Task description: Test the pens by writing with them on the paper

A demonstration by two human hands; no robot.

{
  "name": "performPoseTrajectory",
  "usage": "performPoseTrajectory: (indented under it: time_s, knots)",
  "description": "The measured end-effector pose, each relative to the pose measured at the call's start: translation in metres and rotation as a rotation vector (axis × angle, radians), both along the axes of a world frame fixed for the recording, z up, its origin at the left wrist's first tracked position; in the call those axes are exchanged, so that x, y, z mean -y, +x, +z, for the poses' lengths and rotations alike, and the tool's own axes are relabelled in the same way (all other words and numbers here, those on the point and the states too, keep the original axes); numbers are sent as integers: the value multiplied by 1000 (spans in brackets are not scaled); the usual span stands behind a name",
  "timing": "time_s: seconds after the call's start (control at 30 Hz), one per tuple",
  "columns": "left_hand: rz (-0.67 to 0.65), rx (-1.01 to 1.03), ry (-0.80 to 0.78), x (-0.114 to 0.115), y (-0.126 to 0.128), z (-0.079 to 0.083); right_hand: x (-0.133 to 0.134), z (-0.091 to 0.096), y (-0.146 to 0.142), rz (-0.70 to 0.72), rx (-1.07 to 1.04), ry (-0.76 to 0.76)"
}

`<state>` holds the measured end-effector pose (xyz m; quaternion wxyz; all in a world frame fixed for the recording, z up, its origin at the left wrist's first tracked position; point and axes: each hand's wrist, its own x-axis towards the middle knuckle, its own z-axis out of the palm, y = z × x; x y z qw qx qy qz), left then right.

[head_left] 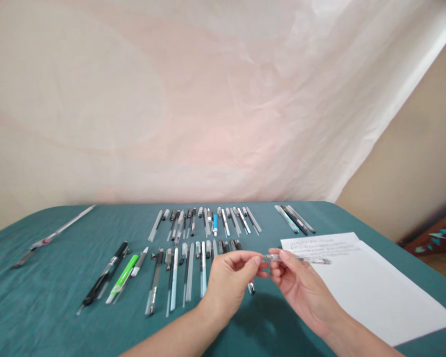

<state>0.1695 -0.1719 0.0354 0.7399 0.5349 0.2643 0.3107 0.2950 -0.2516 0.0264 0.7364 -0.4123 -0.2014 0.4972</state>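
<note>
A clear-barrelled pen [312,259] lies nearly level between my hands, above the table. My right hand [301,285] is closed around its barrel, with thumb and fingers pinching it and the far end sticking out over the paper. At the other end, the thumb and forefinger of my left hand [232,277] pinch the narrow tip. Whether that tip is loose from the barrel, I cannot tell. Directly behind my left hand stands a row of pens and caps, partly hidden by it, including a pale blue pen [203,277].
Another row of pen parts, with a blue pen [214,225], runs along the back of the green cloth [40,297]. A green pen [123,277] and black pen [106,275] lie left. Written-on paper [375,292] lies right; a pen bundle [295,219] sits behind it.
</note>
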Motion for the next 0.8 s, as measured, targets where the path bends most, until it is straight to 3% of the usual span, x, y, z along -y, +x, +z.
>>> performPoseTrajectory:
  time_s: [0.2, 0.37, 0.5, 0.6, 0.7, 0.8]
  knots:
    - [-99, 42, -193, 1, -1, -1, 0, 17, 26, -67, 79, 12]
    - [-155, -6, -110, 7, 2, -5, 14, 16, 72, -114, 387, -80]
    - [-233, -76, 132, 18, 4, -13, 37, -10, 126, -245, 728, -327]
    - [-291, -241, 463, 25, 2, -17, 54, -32, 158, -327, 891, -483]
    - [-305, -361, 813, 26, -1, -19, 63, -46, 173, -363, 1010, -525]
    - [-309, -324, 1139, 24, -1, -22, 62, -48, 177, -363, 1120, -541]
